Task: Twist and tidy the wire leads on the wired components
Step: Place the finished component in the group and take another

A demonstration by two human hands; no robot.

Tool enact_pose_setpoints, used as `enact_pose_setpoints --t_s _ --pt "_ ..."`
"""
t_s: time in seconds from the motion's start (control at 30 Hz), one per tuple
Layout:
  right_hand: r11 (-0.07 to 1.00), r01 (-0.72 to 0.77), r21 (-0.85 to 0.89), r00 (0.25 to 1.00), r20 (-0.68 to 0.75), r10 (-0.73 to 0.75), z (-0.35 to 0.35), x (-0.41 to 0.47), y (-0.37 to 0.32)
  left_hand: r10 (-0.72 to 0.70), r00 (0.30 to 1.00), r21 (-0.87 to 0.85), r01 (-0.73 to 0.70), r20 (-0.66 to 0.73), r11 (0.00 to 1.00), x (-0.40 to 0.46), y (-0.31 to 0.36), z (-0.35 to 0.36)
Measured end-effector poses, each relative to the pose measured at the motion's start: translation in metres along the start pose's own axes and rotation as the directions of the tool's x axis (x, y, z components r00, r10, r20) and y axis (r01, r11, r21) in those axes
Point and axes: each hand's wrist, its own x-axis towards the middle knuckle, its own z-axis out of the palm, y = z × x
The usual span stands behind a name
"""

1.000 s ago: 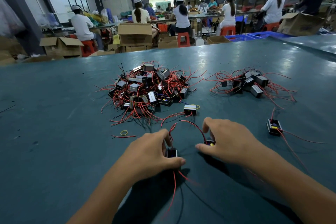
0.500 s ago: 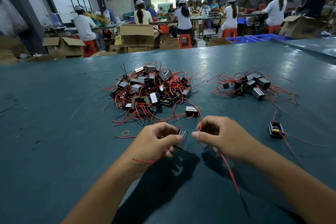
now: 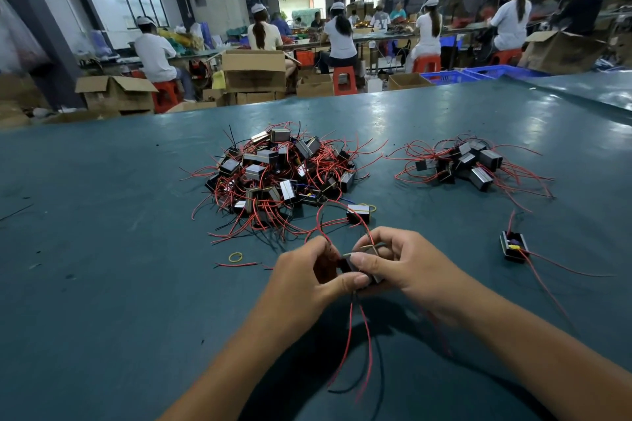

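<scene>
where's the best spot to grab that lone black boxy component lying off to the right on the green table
Pinch the lone black boxy component across its flat side walls from above, probably with the right hand. Its red leads trail right and toward you, so the left and far sides are clear.

Both forearms are bare from the near edge of the teal surface [image 3: 102, 284] up to the wrists; no sleeve, glove, watch, ring or bracelet shows on them. The left hand [image 3: 304, 278] and right hand [image 3: 407, 263] have short, unpainted nails, visible on the thumbs and fingers [image 3: 362, 263].
</scene>
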Motion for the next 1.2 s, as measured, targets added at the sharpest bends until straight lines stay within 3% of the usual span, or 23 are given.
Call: enact_pose_setpoints --t_s 0.17,0.27,0.43,0.57,0.63,0.73,0.83,0.97,1.07,1.2 --pt "0.997 0.041 -0.059 0.995 -0.092 -0.046 -0.009 0.008 -0.008 0.031 0.999 0.032 -0.03 -0.04 0.999 0.002 0.0 -0.002" --pt "0.953 0.021 -0.301 0.975 -0.205 -0.086 -0.027 0.015 -0.01 0.008 0.999 0.063 -0.006 -0.041 0.998 0.001 -0.002 -0.002" --pt "0.754 -0.074 -0.653 0.942 -0.294 -0.162 -0.075 0.037 -0.019 -0.021 1.0 0.118 0.023 -0.021 0.993 0.002 -0.005 -0.005" --pt "0.42 -0.166 -0.892 0.906 -0.306 -0.291 -0.124 0.067 -0.037 -0.041 0.999 0.145 0.045 -0.033 0.988 0.003 -0.008 -0.007" --pt "0.302 -0.28 -0.911 0.869 -0.374 -0.323 -0.153 0.083 -0.055 -0.044 0.998 0.152 0.05 -0.041 0.987 0.003 -0.008 -0.007" --pt "0.229 -0.48 -0.847 0.794 -0.53 -0.298 -0.176 0.102 -0.077 -0.052 0.997 0.155 0.059 -0.049 0.986 0.003 -0.01 -0.007" --pt "0.237 -0.297 -0.925 0.853 -0.369 -0.369 -0.151 0.12 -0.076 -0.051 0.997 0.157 0.059 -0.054 0.986 0.004 -0.012 -0.007" --pt "0.172 -0.006 -0.985 0.984 -0.036 -0.177 -0.083 0.131 -0.044 -0.037 0.998 0.187 0.047 -0.057 0.981 0.004 -0.013 -0.007" --pt "0.106 0.014 -0.994 1.0 0.012 -0.025 -0.054 0.14 -0.018 -0.036 0.998 0.193 0.046 -0.055 0.98 0.004 -0.015 -0.009" --pt "0.026 0.038 -0.999 0.999 0.038 0.004 -0.044 0.147 -0.012 -0.044 0.996 0.179 0.058 -0.083 0.982 0.005 -0.017 -0.013"
